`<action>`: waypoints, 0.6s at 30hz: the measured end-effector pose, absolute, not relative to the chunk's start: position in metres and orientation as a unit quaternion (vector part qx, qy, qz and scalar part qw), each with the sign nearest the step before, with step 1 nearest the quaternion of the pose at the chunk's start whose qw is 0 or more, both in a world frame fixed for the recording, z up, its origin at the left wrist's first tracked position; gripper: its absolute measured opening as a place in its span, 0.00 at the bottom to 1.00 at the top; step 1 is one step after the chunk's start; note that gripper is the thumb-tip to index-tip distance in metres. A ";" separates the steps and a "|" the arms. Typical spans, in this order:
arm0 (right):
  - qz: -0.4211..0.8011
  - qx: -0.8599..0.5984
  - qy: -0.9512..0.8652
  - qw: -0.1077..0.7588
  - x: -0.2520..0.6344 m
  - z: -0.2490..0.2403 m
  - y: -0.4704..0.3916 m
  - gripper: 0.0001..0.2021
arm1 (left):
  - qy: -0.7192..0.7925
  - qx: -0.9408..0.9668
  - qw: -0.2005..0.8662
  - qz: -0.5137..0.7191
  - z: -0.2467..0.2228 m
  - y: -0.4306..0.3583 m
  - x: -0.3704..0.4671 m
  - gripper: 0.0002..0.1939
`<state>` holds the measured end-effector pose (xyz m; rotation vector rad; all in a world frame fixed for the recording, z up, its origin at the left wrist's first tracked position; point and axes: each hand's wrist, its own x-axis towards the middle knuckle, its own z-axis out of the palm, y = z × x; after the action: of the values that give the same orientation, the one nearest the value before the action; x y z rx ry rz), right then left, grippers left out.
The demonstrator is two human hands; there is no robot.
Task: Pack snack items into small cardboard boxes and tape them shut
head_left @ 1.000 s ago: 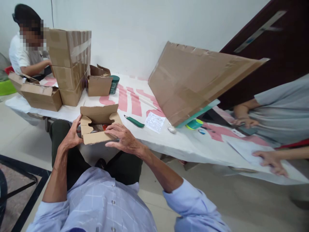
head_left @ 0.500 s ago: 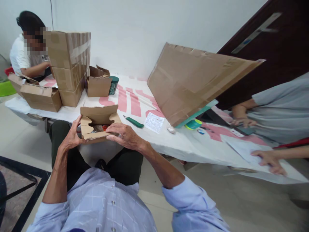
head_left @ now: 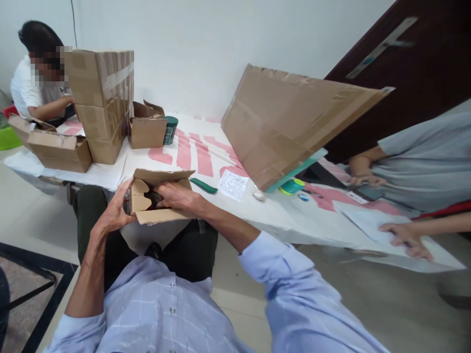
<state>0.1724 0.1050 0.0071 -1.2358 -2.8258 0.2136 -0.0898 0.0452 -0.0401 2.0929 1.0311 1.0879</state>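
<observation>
A small open cardboard box (head_left: pixel 164 216) is at the table's front edge, over my lap, its flaps raised. Its left end is gripped by my left hand (head_left: pixel 117 210), thumb near the front corner. My right hand (head_left: pixel 178 197) reaches inside, and the box walls hide its fingertips. Whatever lies in the box is mostly covered by that hand. Just right of the box rests a green-handled knife (head_left: pixel 204 186), its front end close to the back flap. A small patterned paper sheet (head_left: pixel 233 185) lies beyond the knife.
Stacked cartons (head_left: pixel 106 105) stand at the left, near an open carton (head_left: pixel 148 132) and a green tub (head_left: pixel 170 130). A large cardboard panel (head_left: pixel 290 122) leans over the table, with a tape roll (head_left: pixel 292 186) beside it. People sit at both ends.
My right hand has gone from the box's front rim into its inside. The box has shifted slightly right in view and turned a little, with my left hand still on its end.
</observation>
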 end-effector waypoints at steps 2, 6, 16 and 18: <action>0.071 -0.388 -0.919 0.006 0.166 -0.002 0.112 0.18 | 0.380 0.787 0.275 0.400 -0.037 0.044 -0.087 0.61; 0.105 -0.361 -0.926 0.033 0.165 -0.013 0.115 0.22 | 0.376 0.792 0.273 0.397 -0.037 0.044 -0.085 0.62; 0.035 -0.376 -0.926 -0.026 0.173 0.002 0.102 0.23 | 0.371 0.778 0.299 0.409 -0.049 0.049 -0.084 0.63; 0.015 -0.376 -0.926 -0.038 0.168 0.001 0.099 0.17 | 0.371 0.779 0.297 0.408 -0.049 0.050 -0.084 0.63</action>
<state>0.1681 0.0989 0.0008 -1.2105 -2.9801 0.0477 -0.0842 0.0501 -0.0493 2.0711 0.9866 1.0855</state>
